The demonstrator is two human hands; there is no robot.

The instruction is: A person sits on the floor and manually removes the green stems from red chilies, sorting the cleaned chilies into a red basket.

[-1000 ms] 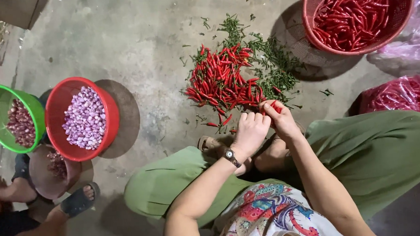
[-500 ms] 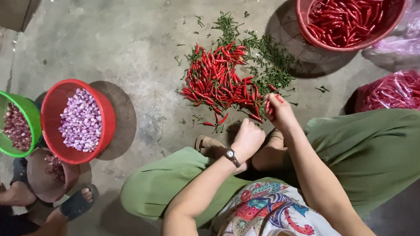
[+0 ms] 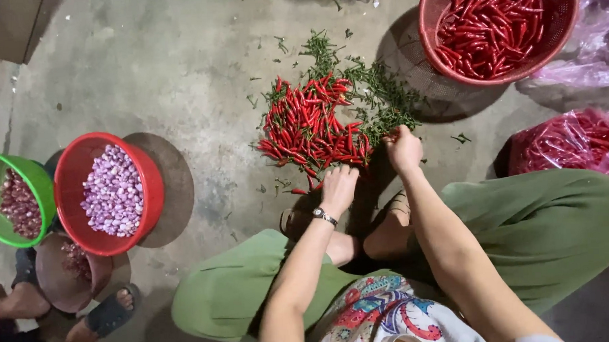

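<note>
I see my left hand [image 3: 339, 189] has dropped to the near edge of the red chili pile [image 3: 313, 127] on the floor, fingers curled, grip unclear, while my right hand [image 3: 403, 149], closed, has moved to the green stems [image 3: 383, 101].

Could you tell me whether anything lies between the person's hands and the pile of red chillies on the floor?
Nothing visible does. The left hand and the right hand are both at the near edge of the chilli pile, with only bare concrete floor around it.
</note>
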